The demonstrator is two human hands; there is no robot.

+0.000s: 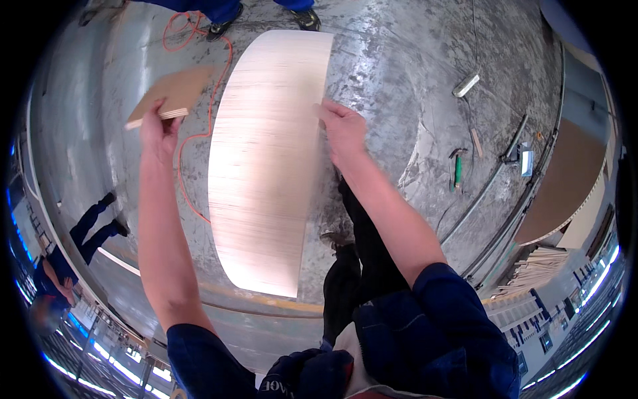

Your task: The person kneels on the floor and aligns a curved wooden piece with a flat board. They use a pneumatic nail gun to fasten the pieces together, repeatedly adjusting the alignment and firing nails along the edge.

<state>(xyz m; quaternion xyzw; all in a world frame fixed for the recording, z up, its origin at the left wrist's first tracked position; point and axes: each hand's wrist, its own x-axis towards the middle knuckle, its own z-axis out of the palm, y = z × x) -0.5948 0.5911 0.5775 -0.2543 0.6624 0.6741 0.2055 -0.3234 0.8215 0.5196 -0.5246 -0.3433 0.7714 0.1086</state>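
My left hand (159, 128) is closed around the near edge of a small brown-faced plywood board (174, 92), thumb and fingers on either side. This board is held at the left, beside the big panel, and its layered pale edge shows. With the fingers of my right hand (345, 130) I pinch the right edge of a large pale wood-grain plywood panel (266, 159). The panel runs from near the far person's feet almost back to my own legs. It appears curved, though the fisheye bends its edges.
An orange cable (211, 120) snakes over the concrete floor, passing left of the panel. To the right lie a green-handled hammer (457, 170), a pale block-shaped thing (466, 85) and metal bars (488, 176). One person's shoes (306, 18) show at the far side; another person (63, 266) stands left.
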